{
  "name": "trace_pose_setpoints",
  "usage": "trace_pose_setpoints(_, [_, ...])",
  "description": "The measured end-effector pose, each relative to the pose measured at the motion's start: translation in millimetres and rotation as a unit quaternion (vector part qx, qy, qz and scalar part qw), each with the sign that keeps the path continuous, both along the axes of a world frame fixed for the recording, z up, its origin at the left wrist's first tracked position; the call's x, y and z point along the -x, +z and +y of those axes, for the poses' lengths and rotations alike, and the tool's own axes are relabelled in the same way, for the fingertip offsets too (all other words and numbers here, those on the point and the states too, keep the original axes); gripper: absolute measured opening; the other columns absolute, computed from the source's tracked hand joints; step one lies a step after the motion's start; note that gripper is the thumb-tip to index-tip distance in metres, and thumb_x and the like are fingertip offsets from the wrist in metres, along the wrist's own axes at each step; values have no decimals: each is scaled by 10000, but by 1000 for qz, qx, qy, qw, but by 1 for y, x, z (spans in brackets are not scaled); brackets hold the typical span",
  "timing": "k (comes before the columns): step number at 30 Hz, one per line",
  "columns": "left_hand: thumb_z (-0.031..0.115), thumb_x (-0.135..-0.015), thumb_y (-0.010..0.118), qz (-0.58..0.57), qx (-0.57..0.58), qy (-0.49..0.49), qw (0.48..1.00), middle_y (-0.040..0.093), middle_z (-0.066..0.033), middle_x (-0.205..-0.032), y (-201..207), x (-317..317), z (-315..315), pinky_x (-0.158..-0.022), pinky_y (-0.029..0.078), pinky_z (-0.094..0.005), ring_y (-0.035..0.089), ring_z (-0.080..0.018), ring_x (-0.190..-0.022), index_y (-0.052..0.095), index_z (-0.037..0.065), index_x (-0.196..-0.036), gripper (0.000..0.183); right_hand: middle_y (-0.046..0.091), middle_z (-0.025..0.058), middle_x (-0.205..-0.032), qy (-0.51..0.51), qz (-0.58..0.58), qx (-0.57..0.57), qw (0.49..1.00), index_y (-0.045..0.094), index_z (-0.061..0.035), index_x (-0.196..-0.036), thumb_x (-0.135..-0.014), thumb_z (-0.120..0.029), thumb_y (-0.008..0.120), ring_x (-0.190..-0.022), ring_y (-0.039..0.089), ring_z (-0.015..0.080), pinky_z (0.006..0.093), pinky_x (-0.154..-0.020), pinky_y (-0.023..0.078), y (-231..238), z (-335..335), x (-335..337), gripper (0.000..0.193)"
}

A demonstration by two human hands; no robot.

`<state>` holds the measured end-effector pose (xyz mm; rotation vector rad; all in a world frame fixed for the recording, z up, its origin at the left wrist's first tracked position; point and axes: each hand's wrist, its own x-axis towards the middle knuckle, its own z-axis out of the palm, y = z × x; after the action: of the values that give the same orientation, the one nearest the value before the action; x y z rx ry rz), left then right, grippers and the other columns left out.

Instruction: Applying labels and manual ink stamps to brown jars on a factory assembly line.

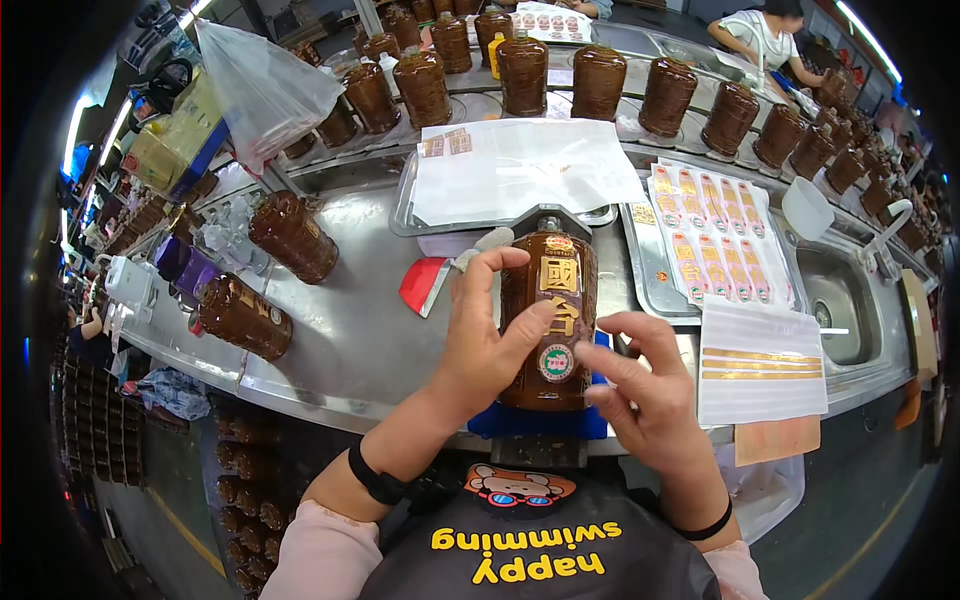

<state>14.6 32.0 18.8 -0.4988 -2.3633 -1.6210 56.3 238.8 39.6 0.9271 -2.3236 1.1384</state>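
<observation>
In front of me a brown glass bottle [578, 240] lies with its neck pointing away, on a stand with a blue pad [480, 421]. Gold characters run down its face, with a small red emblem above and a round green-and-white sticker [557, 363] below. My left hand [478, 345] holds the bottle's left side, its thumb pressed on the lower gold character. My right hand [645, 395] is at the lower right of the bottle. Its index fingertip reaches the edge of the round sticker, and its other fingers are spread with nothing visible between them.
Right of the bottle, a tray holds sticker sheets [705, 235]; gold strips lie on white paper [765, 385]. A paper-covered tray [520, 175] stands beyond. Two brown bottles [293, 237] are at left. More bottles [598, 85] line the conveyor. A sink [840, 300] is at right.
</observation>
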Motion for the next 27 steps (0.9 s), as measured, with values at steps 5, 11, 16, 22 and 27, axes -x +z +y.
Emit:
trace_pose_setpoints(5, [192,-872,649,-17,-16,6,1000,434,-105,-1264,-10,3,6,-1070,266,-345,396,-196,-1215,372,11,-1314,553,512,189,-1221,-41,2,-17,999,633,-73,-1230,-788,-131,736,-1077,522,358,432,-912,451,-17,-8,11,457])
trace_pose_setpoints(11, [171,-888,628,-36,-29,9,999,409,-131,-1288,-13,2,7,-1067,299,-337,388,-203,-1221,331,-4,-1330,561,509,194,-1230,-47,-19,-13,999,619,-72,-1257,-806,-136,723,-1089,520,360,427,-923,450,-24,-9,13,467])
trace_pose_setpoints(16, [171,-889,627,-14,-29,0,999,407,-130,-1291,-17,4,5,-1067,297,-342,396,-206,-1217,330,-5,-1335,563,513,203,-1226,-46,-18,-8,999,618,-67,-1254,-804,-135,726,-1093,522,364,427,-925,451,-23,-10,13,468])
trace_pose_setpoints(22, [277,-895,657,-5,-65,-6,998,424,-159,-1285,-20,4,5,-1074,281,-389,375,-277,-1248,376,13,-1313,569,516,208,-1227,-44,-34,-2,998,616,-70,-1258,-807,-136,726,-1095,523,366,428,-929,452,-25,-10,10,469])
trace_pose_setpoints(27, [267,-884,659,-30,-103,-49,993,385,-140,-1338,-23,4,-4,-1086,275,-373,374,-244,-1255,317,13,-1372,648,510,209,-1245,-32,-59,24,997,613,-77,-1267,-808,-122,723,-1112,517,365,427,-940,448,-24,-7,8,475])
